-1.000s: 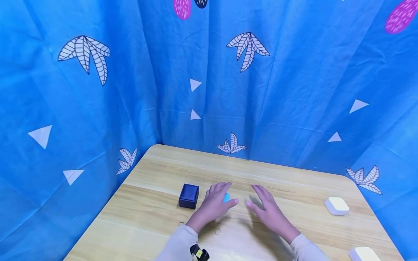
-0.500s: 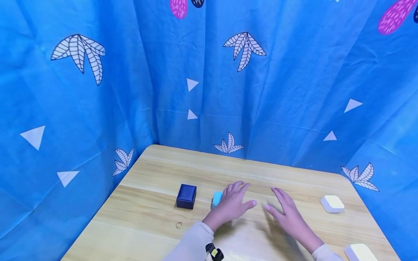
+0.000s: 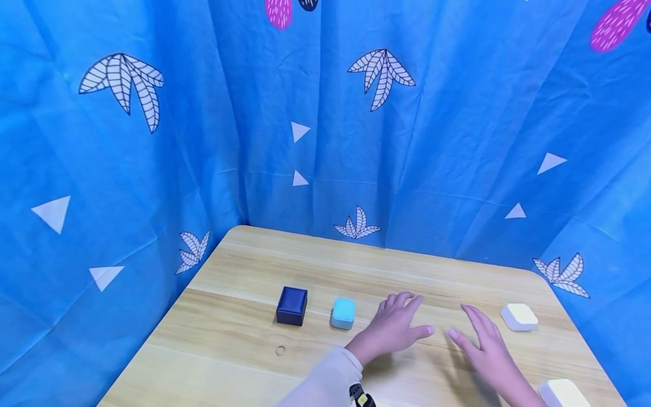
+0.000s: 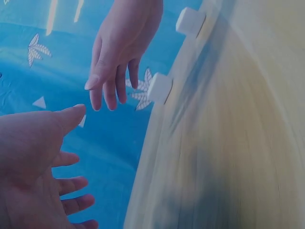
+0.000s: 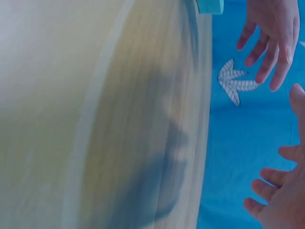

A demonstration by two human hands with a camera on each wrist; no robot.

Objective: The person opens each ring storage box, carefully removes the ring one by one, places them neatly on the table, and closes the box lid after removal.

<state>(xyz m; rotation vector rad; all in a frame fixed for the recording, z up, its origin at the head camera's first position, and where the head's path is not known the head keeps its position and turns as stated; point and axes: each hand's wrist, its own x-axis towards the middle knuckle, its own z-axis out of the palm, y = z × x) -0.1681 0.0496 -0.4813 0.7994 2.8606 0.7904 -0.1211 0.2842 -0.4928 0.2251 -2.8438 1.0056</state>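
Far left on the wooden table (image 3: 239, 316): dark navy ring box (image 3: 292, 305), lid down. A small ring (image 3: 280, 351) lies in front of it. Just right of the box sits a light blue rounded box (image 3: 343, 313), also closed.

Left hand (image 3: 394, 329): fingers straight and spread, palm down, low over the tabletop, holding nothing. The blue box is just left of it, apart from the fingers (image 3: 402, 301), no contact.

Right hand (image 3: 485, 350): flat, fingers spread, empty. Cream rounded box (image 3: 519, 316) lies just right of and beyond its fingertips, near but not touching. A second cream box (image 3: 561, 393) sits at the near right edge by the wrist.

Judgement: both hands look to be travelling rightward toward the cream box. To do it well, keep the palms low, approach the box from both sides and curl the fingers round it only once they flank it.
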